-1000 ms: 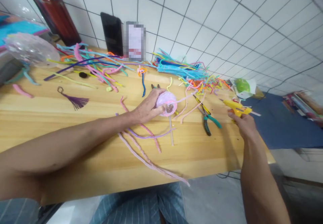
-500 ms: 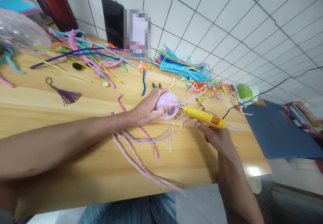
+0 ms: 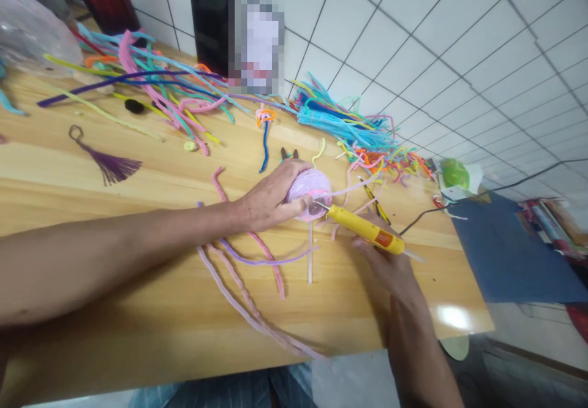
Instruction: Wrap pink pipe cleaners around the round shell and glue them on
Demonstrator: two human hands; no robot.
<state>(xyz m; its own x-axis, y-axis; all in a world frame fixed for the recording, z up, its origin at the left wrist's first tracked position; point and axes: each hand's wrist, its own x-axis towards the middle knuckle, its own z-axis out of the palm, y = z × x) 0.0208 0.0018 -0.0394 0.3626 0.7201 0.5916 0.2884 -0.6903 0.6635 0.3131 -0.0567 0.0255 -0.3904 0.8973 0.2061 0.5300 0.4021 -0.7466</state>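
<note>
My left hand (image 3: 271, 196) is wrapped round a lilac ball (image 3: 309, 186) wound with fuzzy stems, its pink-rimmed opening turned to the right. A loose lilac stem (image 3: 353, 185) sticks out from the ball. In my right hand (image 3: 386, 261) is a yellow hot glue gun (image 3: 367, 229), its metal tip at the ball's opening; whether it touches the rim I cannot tell. A clear glue stick (image 3: 310, 255) lies just below the ball. Pink and purple pipe cleaners (image 3: 248, 261) lie in front of my left forearm.
A bundle of blue pipe cleaners (image 3: 340, 123) and loose coloured ones (image 3: 151, 89) line the back of the wooden table. A purple tassel (image 3: 113, 166) lies at left. A black phone (image 3: 211, 25) leans on the tiled wall. The glue gun's cord (image 3: 496, 190) runs off right.
My right hand has brought the glue gun from the right over to the ball's opening, covering the pliers. My left hand keeps its hold on the ball. The view has shifted slightly.
</note>
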